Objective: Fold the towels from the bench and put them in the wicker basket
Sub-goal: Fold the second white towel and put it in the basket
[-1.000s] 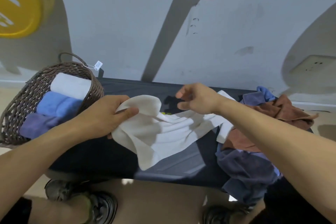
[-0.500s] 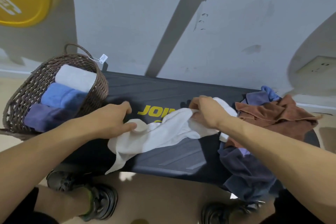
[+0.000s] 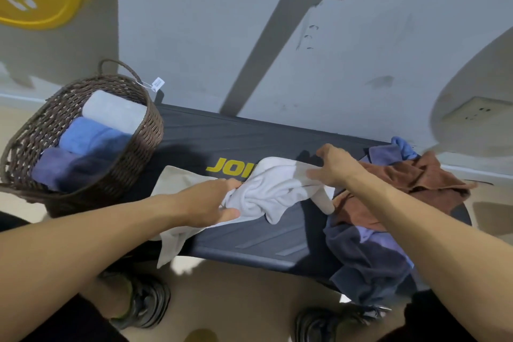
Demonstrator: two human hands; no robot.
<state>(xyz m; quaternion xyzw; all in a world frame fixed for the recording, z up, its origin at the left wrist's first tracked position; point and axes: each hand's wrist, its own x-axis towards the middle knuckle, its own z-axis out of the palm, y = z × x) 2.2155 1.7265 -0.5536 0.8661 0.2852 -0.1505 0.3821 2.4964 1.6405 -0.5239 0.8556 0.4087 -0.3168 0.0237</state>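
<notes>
- Towel work sits at the spreading stage: the white towel [image 3: 266, 189] lies bunched across the middle of the black bench [image 3: 249, 239], one end trailing over the near edge toward the floor.
- The left hand [image 3: 205, 208] holds a gathered fold of the white towel, thumb underneath and fingers curled over the cloth.
- The right hand [image 3: 337, 166] grips the towel's far right edge, fingers bent over it, just beside the brown towel [image 3: 416, 178].
- The wicker basket [image 3: 138, 153] stands on the bench's left end and already holds three rolled towels: a pale grey one, a blue one and a dark purple one.
- More work waits on the right: the brown towel sits on a heap with a dark navy towel [image 3: 369, 261] hanging off the bench edge and a scrap of light blue cloth [image 3: 402, 146] behind.
- To do this step well, I judge each hand should find a true corner, not a mid-cloth bunch, then draw apart until the cloth lies taut and flat.
- The hanging end should probably come up onto the bench first, or the fold will go crooked.
- Keeping the white towel off the brown one looks wise, as the right edge lies touching or nearly touching it and could drag it along.
- The basket's remaining room looks tight, so a compact roll matching the others seems the better shape.
</notes>
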